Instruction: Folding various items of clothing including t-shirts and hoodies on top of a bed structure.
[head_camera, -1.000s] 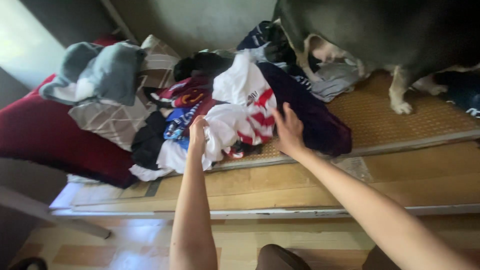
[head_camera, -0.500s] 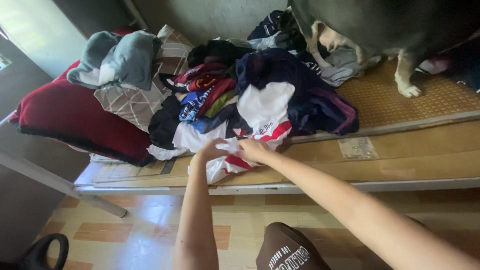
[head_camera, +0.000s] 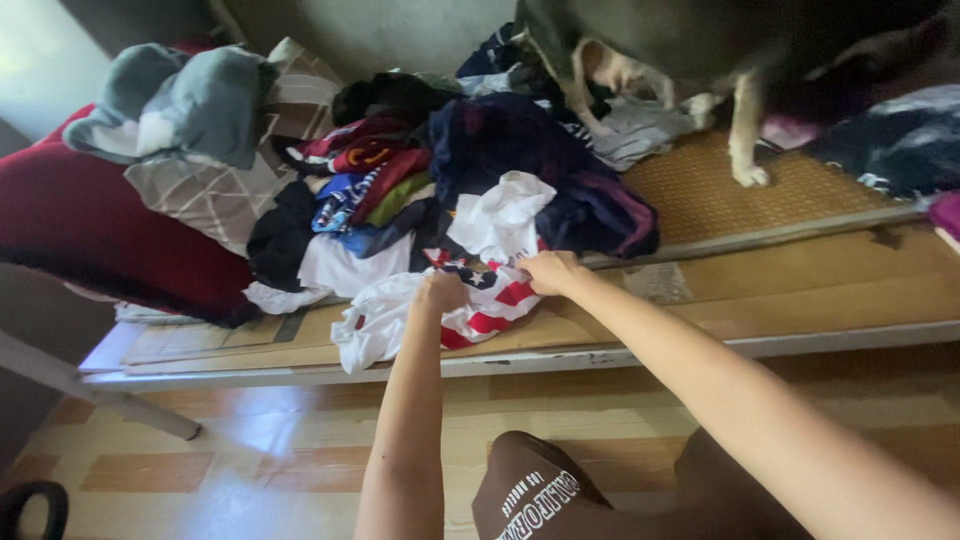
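A white shirt with red stripes and a dark blue patch (head_camera: 480, 305) lies pulled out at the front of a clothes pile (head_camera: 420, 190) on a bed. My left hand (head_camera: 443, 292) is closed on its cloth near the middle. My right hand (head_camera: 548, 271) grips the same shirt at its right edge. Both arms reach in from below. Part of the shirt hangs over the wooden bed edge (head_camera: 700, 310).
A dog (head_camera: 720, 50) stands on the woven mat (head_camera: 720, 190) at the back right. A red cushion (head_camera: 90, 240), a patterned pillow (head_camera: 215, 195) and a grey-blue towel (head_camera: 180, 100) lie at the left. Tiled floor (head_camera: 230, 450) and my brown shorts (head_camera: 540, 500) are below.
Both hands went from reaching into the pile to gripping the white and red shirt and pulled it toward the bed's front edge. The view shifted slightly.
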